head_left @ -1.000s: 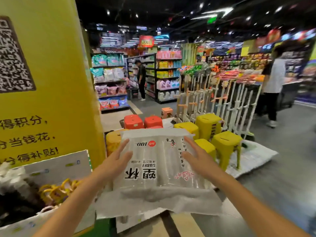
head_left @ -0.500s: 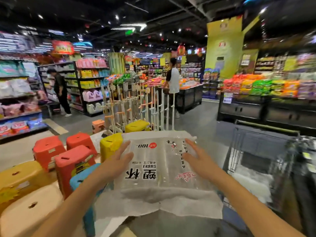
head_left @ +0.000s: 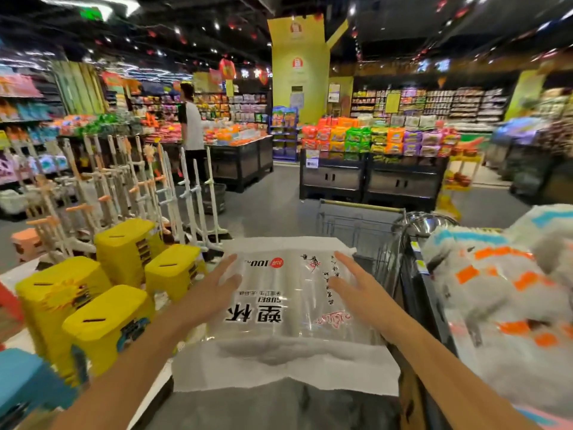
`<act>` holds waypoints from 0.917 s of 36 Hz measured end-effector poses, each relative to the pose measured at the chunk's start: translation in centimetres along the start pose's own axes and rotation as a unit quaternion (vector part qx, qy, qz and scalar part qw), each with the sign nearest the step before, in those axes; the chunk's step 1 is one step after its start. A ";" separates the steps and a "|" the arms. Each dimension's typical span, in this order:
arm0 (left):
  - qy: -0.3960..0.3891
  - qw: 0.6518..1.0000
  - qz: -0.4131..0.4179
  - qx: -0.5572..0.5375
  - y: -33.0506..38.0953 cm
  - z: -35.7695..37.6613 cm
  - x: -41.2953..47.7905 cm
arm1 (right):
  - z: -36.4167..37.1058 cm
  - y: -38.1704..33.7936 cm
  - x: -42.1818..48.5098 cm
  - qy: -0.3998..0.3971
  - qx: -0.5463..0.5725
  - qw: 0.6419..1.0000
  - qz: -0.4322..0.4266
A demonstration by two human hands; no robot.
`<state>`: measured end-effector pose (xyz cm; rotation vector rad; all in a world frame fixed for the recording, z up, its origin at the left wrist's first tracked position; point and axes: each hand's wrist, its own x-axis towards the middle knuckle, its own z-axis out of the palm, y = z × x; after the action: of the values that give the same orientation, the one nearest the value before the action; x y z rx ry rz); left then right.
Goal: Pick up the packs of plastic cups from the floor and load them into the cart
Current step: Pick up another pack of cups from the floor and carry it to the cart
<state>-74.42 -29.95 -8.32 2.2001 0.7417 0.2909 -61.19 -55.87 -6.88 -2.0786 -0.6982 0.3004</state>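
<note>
**Cup Pack Held Flat Just Short of the Cart**

The pack of plastic cups (head_left: 288, 305) was held clear of the floor, pressed between the left hand (head_left: 214, 290) and the right hand (head_left: 356, 290). The fingers were laid straight and spread on its wrapper, with none seen curled round it. This was probably because so wide and slippery a pack is better squeezed than pinched. The cart (head_left: 359, 225) was seen just beyond, far and right, with nothing loaded yet. Yellow stools (head_left: 124, 243) were stacked to the left.

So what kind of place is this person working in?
A supermarket, most likely. Shelves packed with goods line the back, bright snack packets are piled on a display in the aisle, and a wire shopping cart stands just beyond the pack of plastic cups.
</note>
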 end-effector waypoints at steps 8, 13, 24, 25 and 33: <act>-0.056 0.998 0.021 -0.015 0.7 3.8 7.2 | -0.9 3.9 5.0 0.023 0.011 0.999 0.041; -0.090 0.994 0.054 -0.032 1.4 4.6 12.7 | -0.5 5.0 9.2 0.043 0.000 0.997 0.064; -0.177 0.972 0.131 -0.078 5.1 5.0 24.3 | -2.2 6.2 18.1 0.121 0.003 0.988 0.096; -0.182 0.971 0.138 -0.077 5.5 5.4 25.0 | -2.5 6.5 18.6 0.127 -0.001 0.987 0.097; -0.193 0.965 0.157 -0.083 9.0 9.7 30.8 | -5.9 9.7 23.4 0.160 -0.012 0.980 0.121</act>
<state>-41.83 -22.29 -8.99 2.1193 0.1489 0.0694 -35.96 -50.57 -10.31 -2.1713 -0.2585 0.0873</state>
